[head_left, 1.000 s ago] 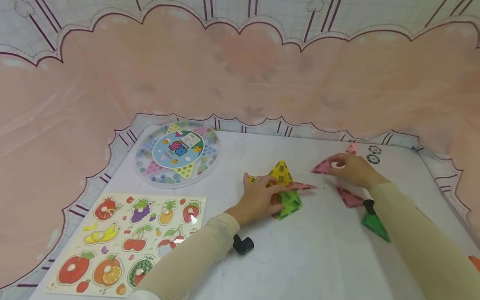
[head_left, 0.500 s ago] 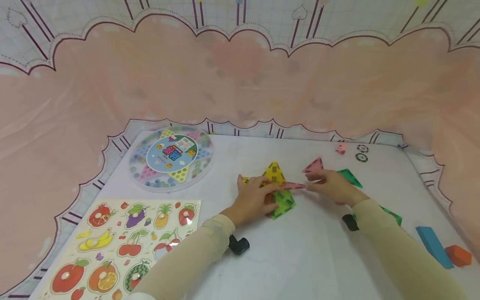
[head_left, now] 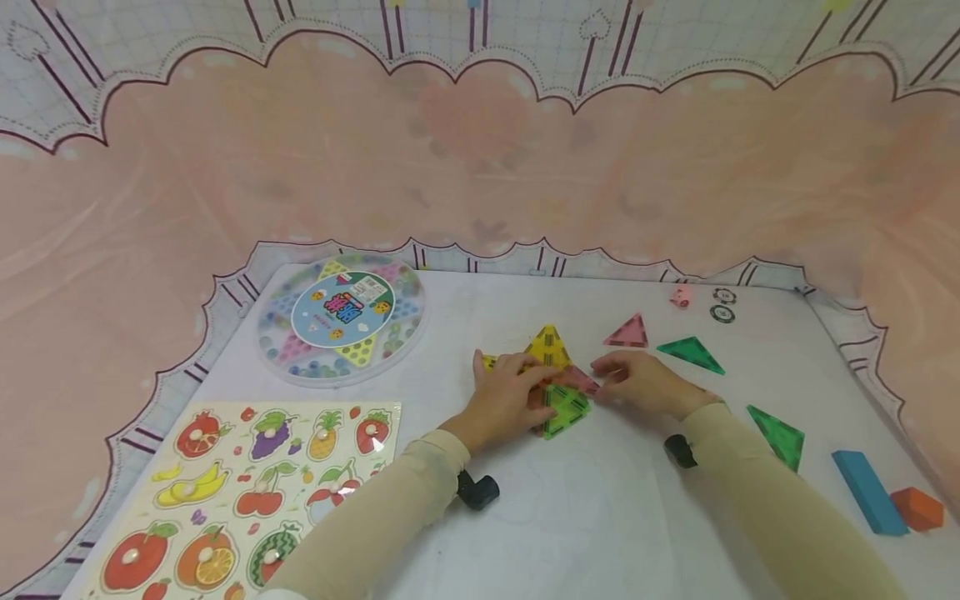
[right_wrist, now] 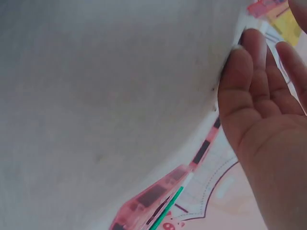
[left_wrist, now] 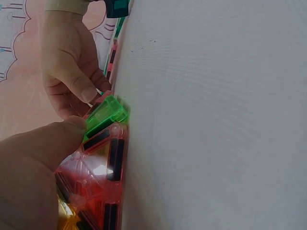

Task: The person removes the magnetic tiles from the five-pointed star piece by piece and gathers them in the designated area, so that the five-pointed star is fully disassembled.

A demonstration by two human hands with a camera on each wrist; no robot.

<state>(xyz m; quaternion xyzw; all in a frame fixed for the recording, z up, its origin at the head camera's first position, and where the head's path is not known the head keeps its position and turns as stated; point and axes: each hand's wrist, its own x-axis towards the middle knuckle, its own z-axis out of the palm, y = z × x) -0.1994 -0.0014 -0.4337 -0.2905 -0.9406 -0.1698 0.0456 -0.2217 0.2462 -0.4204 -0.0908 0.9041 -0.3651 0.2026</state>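
My left hand (head_left: pixel 504 402) holds a cluster of translucent magnetic tiles from the left, its fingers over the top. The cluster has a yellow triangle tile (head_left: pixel 549 346), a lime-green tile (head_left: pixel 566 410) and a pink-red tile (head_left: pixel 579 379). In the left wrist view my thumb lies against the green tile (left_wrist: pixel 106 115), above a red tile (left_wrist: pixel 103 163). My right hand (head_left: pixel 645 383) has its fingertips at the right tip of the cluster's pink-red tile. In the right wrist view its fingers (right_wrist: pixel 235 72) are nearly straight, with no clear grip.
A loose pink triangle tile (head_left: pixel 628 332) and two green triangle tiles (head_left: pixel 692 354) lie at right. Beyond are a blue block (head_left: pixel 870 492) and an orange block (head_left: pixel 917 508). A round marble board game (head_left: pixel 341 312) and a fruit knob puzzle (head_left: pixel 240 492) occupy the left.
My right hand has let go of the loose pink triangle tile and moved left to the cluster. The cluster's pink-red tile now angles down to the right. The left hand has stayed put.
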